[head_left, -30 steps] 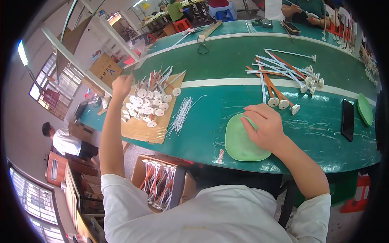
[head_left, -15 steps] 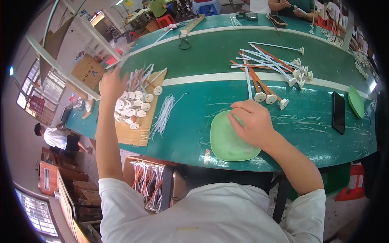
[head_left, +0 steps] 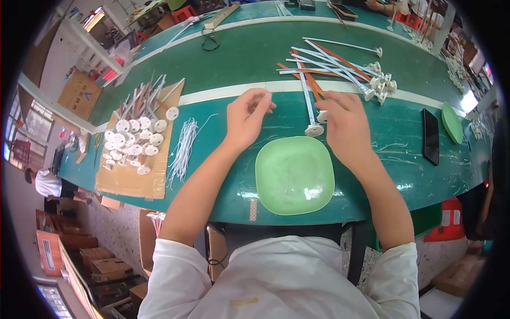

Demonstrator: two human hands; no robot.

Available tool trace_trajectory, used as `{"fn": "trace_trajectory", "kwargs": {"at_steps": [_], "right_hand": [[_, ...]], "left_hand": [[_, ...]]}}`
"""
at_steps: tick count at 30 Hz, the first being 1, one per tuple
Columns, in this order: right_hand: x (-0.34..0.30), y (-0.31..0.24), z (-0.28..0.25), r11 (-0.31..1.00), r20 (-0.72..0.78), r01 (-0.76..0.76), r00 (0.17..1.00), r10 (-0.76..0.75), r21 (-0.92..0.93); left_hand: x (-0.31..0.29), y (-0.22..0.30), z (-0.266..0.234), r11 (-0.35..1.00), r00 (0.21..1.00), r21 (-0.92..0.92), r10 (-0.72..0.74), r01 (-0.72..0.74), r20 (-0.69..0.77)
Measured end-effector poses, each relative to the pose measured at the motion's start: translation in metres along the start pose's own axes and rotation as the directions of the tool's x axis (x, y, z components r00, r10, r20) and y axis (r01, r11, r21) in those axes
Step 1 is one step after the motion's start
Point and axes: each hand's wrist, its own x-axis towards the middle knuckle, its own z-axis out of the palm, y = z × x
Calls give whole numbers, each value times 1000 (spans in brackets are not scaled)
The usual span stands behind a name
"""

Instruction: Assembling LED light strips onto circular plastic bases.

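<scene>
My left hand [head_left: 248,118] is raised above the table beyond the green dish [head_left: 295,178], its fingers curled toward the thumb; anything between them is too small to make out. Over the near end of the strips hovers my right hand [head_left: 346,125], its fingers bent downward and partly hidden. Just left of its fingertips lies a white strip [head_left: 306,101] with a round white disc [head_left: 314,130] at its near end. Orange strips [head_left: 314,87] run under the right hand. Farther off, more white and orange strips with white discs [head_left: 380,87] lie in a loose pile.
On the left, cardboard [head_left: 133,183] carries many disc-ended strips [head_left: 130,135]. Beside it is a bundle of thin white ties [head_left: 183,151]. A black phone [head_left: 431,137] and a second green dish [head_left: 451,122] are at the right. A black cable [head_left: 210,40] lies toward the back.
My left hand has come from above the cardboard to the middle of the table. My right hand has moved off the green dish to the strips. The view has shifted.
</scene>
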Motion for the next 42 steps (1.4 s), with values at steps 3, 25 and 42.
{"fn": "trace_trajectory", "kwargs": {"at_steps": [3,25,42], "right_hand": [[0,-1,-8,995,243,-78,966,91,-63],[-2,-39,-30,495,16,154,946,-323,855],[-9,-56,-23,641,-50,304,923,-382,705]], "left_hand": [[-8,-11,-4,998,997,54,-45,42,70],[-27,12,-2,1000,992,-8,16,-16,123],[-23,17,-7,1000,997,-4,9,-9,80]]}}
